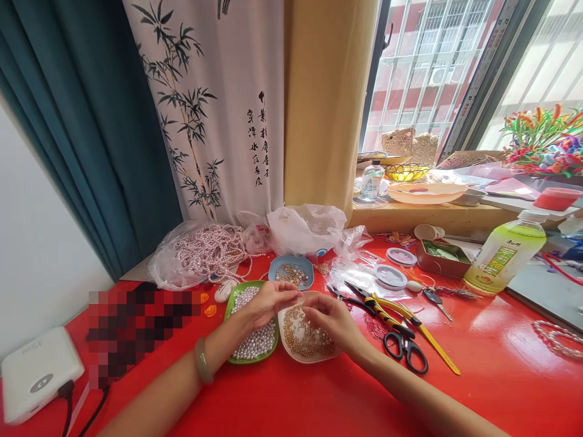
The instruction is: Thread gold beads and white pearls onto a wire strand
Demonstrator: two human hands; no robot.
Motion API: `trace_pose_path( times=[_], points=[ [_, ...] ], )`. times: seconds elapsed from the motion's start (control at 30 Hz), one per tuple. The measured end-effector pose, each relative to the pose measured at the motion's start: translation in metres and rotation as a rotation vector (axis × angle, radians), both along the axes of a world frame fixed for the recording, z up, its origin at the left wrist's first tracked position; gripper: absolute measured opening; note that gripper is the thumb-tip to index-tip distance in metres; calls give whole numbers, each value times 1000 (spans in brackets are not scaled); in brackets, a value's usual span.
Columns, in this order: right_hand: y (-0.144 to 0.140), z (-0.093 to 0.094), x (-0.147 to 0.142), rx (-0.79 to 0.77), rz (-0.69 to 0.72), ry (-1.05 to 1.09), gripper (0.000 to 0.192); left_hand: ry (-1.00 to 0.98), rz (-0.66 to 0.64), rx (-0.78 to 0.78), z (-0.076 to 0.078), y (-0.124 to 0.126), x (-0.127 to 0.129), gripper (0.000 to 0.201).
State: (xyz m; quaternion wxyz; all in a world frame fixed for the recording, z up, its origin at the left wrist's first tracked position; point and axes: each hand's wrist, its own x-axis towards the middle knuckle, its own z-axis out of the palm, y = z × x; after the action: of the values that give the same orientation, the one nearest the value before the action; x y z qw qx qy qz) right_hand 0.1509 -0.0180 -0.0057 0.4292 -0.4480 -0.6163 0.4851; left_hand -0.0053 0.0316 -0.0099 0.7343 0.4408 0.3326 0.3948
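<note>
We see the white dish of gold beads [304, 340] on the red worktop [319, 394], just beside the green dish of pearls [255, 346]. Above them our left hand [268, 301] and right hand [330, 318] meet, fingertips pinched narrow; what they pinch is too small to tell. Scissors [405, 347] and pliers [364, 298] lie right of the dishes.

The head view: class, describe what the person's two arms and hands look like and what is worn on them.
Both forearms are bare, with no sleeves in view and no gloves. The left hand has a smooth, pale green bangle around its wrist. The right hand and its wrist show no ring, watch or band.
</note>
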Motion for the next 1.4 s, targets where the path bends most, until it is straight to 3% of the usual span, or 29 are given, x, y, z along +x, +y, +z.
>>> trace_pose_path(
  times=[0.37,0.77,1.1,1.4],
  points=[
    [0,0,2,-9,-21,8,11,-4,66,-35,6,-3,-1,24],
    [-1,4,1,-20,-29,-8,12,24,-24,24,9,-5,-1,23],
    [-1,3,0,-14,-28,-5,13,9,-18,-6,-4,2,-2,22],
    [0,1,1,-19,-37,-18,13,12,-20,21,-2,0,-2,21]
  ],
)
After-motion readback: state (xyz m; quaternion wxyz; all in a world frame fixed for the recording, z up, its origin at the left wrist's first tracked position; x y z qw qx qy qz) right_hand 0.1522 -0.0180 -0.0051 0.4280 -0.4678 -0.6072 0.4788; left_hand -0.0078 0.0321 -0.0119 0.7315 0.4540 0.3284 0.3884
